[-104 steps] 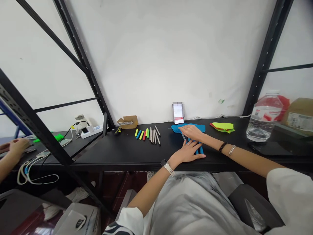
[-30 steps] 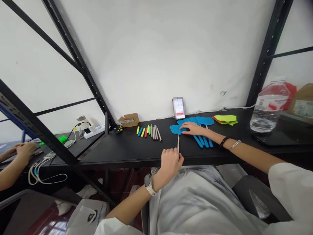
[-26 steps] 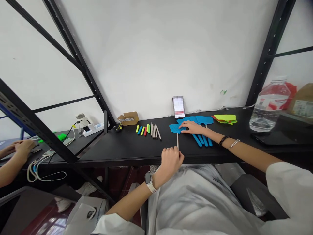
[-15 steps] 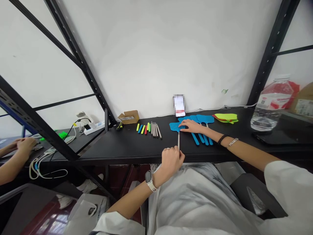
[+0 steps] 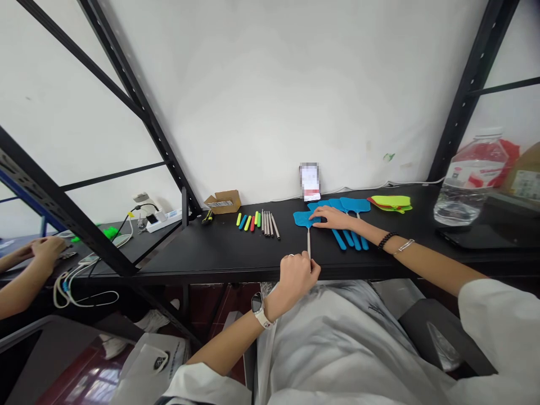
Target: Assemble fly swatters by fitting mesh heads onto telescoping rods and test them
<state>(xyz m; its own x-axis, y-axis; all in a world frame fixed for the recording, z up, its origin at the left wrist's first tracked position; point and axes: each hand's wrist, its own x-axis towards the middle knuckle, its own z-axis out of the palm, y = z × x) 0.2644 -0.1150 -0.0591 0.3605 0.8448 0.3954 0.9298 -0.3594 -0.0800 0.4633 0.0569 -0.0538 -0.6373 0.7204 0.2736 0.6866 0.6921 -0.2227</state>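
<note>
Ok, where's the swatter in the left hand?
Head view, just right of centre: the blue swatter is front-left of the other blue swatters, right hand on its mesh, left hand on its shaft.

Blue mesh paddle [image 5: 301, 218]: partly hidden beneath right fingers [image 5: 318, 211] | slim grey rod [image 5: 309, 239]: lower end hidden inside left fingers [image 5: 291, 265] | black-edged rectangular phone [image 5: 311, 181], beyond right fingers: screen blurred
</note>
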